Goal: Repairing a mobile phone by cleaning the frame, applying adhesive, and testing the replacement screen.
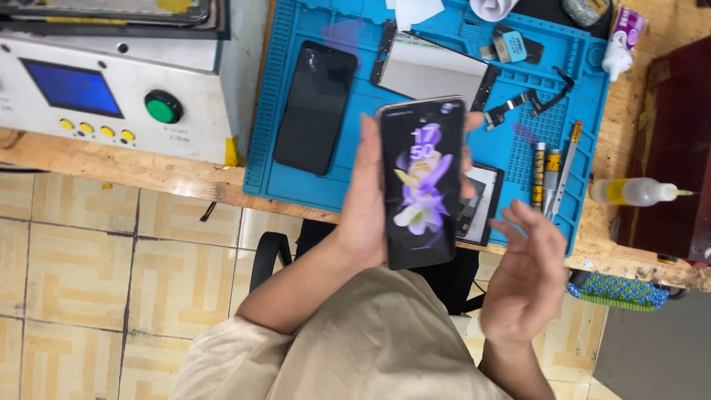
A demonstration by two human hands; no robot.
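While your left hand (366, 211) grips the lit phone (424, 181) upright, your right hand (522, 270) hovers beside it, spread wide and empty; screen-checking seems underway.

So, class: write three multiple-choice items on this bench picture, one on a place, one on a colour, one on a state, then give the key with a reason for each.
1. Where does the dark phone lie?
A. on the blue mat
B. on the floor
C. on the grey machine

2. What colour is the machine's round button?
A. red
B. green
C. white

3. What state is the held phone in?
A. screen lit
C. screen off
B. folded shut

Key: 1 A, it rests on the mat left of the held phone. 2 B, the knob is green beside the blue display. 3 A, the left hand holds it showing a flower wallpaper; the right hand is open and empty.
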